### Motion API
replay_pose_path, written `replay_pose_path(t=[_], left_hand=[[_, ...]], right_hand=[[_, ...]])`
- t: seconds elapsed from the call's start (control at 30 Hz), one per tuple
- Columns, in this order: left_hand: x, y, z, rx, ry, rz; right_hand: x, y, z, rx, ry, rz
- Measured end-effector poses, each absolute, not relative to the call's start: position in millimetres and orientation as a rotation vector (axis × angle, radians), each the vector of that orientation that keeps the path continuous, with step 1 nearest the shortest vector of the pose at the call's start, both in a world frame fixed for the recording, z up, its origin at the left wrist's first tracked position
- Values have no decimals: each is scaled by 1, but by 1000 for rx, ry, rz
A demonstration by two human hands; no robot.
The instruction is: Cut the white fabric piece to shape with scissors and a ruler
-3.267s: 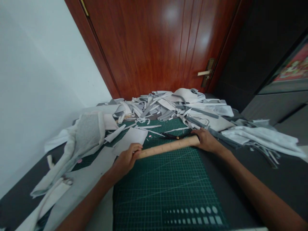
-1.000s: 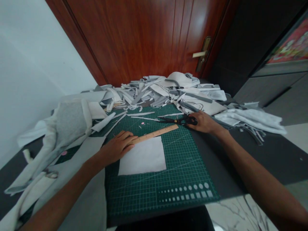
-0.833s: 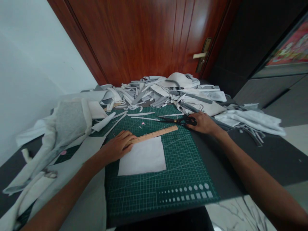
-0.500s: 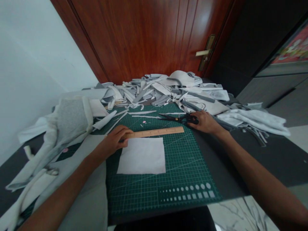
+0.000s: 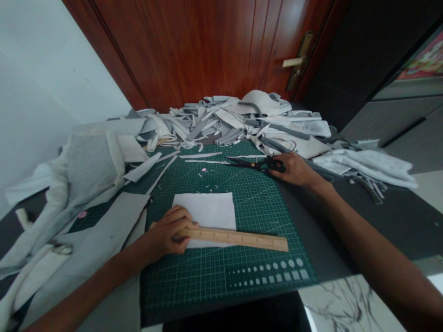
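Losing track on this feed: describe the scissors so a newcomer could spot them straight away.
Start at the wooden door and drop to the green cutting mat in front of it. At the mat's far right corner, just below the heap of fabric scraps, lie the black scissors, blades pointing left. They're the only black tool there, with the right hand at their handles.

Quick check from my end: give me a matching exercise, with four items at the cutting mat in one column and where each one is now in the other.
Items
1. Wooden ruler
2. Black-handled scissors
3. White cloth square
4. Small pink scrap

Places
A. Under the right hand
B. Loose on the green cutting mat
C. Under the left hand
D. Partly beneath the ruler

Pairs: 1-C, 2-A, 3-D, 4-B
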State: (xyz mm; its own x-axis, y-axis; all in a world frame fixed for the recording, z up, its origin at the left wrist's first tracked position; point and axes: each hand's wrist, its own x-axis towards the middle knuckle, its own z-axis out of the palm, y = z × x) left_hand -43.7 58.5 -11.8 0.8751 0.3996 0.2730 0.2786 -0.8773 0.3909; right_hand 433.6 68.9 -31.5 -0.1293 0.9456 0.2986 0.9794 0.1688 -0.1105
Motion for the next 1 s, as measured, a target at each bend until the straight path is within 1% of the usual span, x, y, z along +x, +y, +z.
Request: replay_pose_path(t=[0.13, 0.23, 0.43, 0.53, 0.63, 0.7, 0.83, 0.9, 1.0], left_hand=[[-34, 65, -17, 2678, 500, 561], [-16, 73, -21, 2643, 596, 558], [20, 86, -18, 2677, 658, 462], [13, 85, -11, 2746, 662, 399], [-10, 86, -7, 2751, 754, 378], [-27, 90, -7, 2726, 775, 348], [-46, 100, -7, 2677, 668, 349], [-49, 103, -5, 2658, 584, 325], [-49, 103, 0, 2619, 494, 277]], right_hand=[[434, 67, -28, -1841, -2178, -160], [435, 66, -27, -1837, -2183, -172], [439, 70, -27, -1737, -2229, -116], [435, 65, -22, -1720, -2208, -89], [414, 54, -7, -1729, -2055, -201], [391, 44, 5, -1652, -2029, -239], [346, 29, 14, -1172, -2411, 152], [333, 25, 8, -1063, -2522, 313], [327, 24, -3, -1019, -2565, 396]])
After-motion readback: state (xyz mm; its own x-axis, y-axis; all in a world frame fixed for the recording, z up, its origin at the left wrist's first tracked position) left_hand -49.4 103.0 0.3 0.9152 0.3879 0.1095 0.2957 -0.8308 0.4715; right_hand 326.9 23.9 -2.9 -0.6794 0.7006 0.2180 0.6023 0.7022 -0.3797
